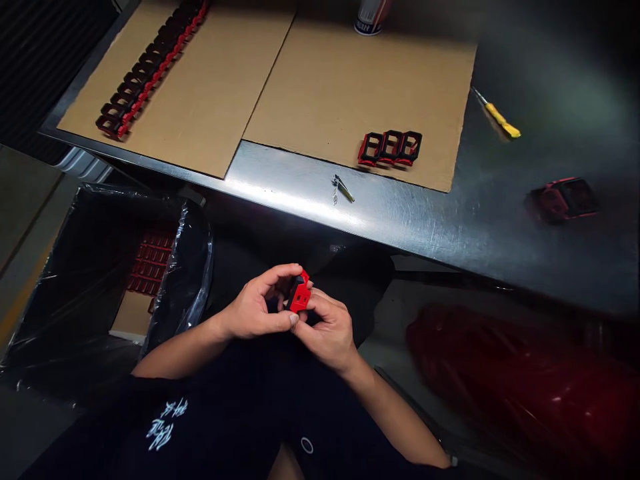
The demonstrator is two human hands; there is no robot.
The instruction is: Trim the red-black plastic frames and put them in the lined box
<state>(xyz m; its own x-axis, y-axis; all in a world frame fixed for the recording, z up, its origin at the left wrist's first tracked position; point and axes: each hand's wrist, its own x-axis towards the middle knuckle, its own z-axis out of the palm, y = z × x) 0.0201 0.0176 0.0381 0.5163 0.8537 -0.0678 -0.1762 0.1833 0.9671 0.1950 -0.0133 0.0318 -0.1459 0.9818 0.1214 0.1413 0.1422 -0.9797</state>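
Above my lap, just short of the table edge, both hands grip one small red-and-black plastic frame (301,293). My left hand (257,303) pinches it between thumb below and index finger on top. From the other side, the fingers of my right hand (327,325) close on its right and lower edge, partly hidden behind the part. Three similar red-and-black frames (390,148) stand side by side on the right cardboard sheet (320,93). A pair of nail clippers (344,189) with a small chain lies on the bare metal in front of them.
A long row of frames (150,70) runs along the left cardboard (215,87). Right on the metal table (540,260) lie a yellow-handled tool (503,120) and another frame (565,199). A can (370,19) stands behind. Below left is a lined bin (65,293) holding red parts; a red bag (520,380) sits right.
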